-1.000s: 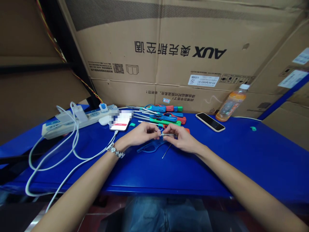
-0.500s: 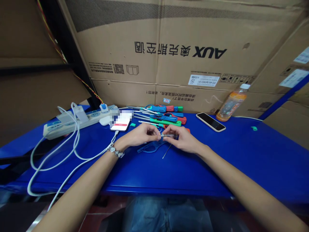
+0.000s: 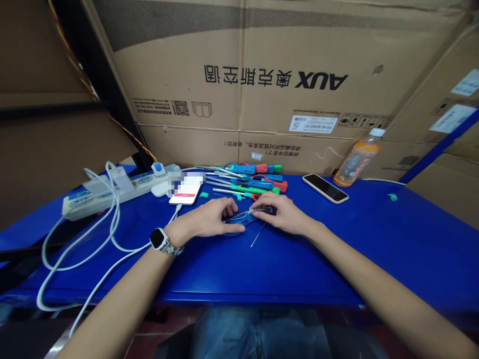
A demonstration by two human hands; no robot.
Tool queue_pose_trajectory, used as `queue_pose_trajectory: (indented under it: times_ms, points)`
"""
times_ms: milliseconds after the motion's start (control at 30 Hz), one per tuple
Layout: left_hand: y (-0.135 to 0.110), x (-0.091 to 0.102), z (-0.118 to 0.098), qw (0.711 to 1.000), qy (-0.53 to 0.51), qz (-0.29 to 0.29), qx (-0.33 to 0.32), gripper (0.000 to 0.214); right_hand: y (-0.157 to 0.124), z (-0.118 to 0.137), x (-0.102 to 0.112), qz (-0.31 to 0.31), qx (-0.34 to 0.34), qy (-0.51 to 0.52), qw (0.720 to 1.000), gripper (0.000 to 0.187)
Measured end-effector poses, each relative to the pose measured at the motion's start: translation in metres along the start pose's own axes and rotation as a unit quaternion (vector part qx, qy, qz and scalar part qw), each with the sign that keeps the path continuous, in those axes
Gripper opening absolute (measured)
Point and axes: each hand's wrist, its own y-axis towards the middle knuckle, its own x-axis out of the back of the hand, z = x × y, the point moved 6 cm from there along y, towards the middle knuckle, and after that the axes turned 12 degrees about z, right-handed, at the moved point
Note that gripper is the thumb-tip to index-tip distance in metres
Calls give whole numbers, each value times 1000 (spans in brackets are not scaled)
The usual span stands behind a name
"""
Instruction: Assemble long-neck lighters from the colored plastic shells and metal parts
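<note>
My left hand [image 3: 211, 219] lies palm down on the blue table [image 3: 299, 259], its fingers curled over a translucent blue plastic handle piece [image 3: 239, 218]. A watch [image 3: 159, 239] sits on that wrist. My right hand [image 3: 280, 214] pinches a small metal part [image 3: 260, 211] at the end of the blue piece. A thin metal rod [image 3: 258, 234] lies on the table just below my right hand. Behind both hands is a pile of screwdrivers [image 3: 250, 179] with blue, red and green handles.
A lit phone [image 3: 185, 188] on a white cable [image 3: 112, 239] and a white power strip [image 3: 112, 189] lie at the left. A dark phone [image 3: 325, 188] and an orange drink bottle [image 3: 355, 159] stand at the right. Cardboard boxes [image 3: 262, 89] wall the back.
My left hand has turned palm down and dropped onto the blue piece, flat against the table; before, both hands held the small part raised. The watch face now shows.
</note>
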Motion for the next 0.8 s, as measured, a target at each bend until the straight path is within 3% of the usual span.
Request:
queue_pose_trajectory:
  times_ms: [333,633,800]
  points:
    - [-1,1,11,998,-26,45,29,17,1,-3,-4,-4,-12,12,1000,15]
    - [0,8,5,1000,-20,8,10,17,4,-10,-11,3,-18,23,1000,10]
    - [-9,5,12,998,-27,18,47,24,5,-13,-16,5,-34,8,999,9]
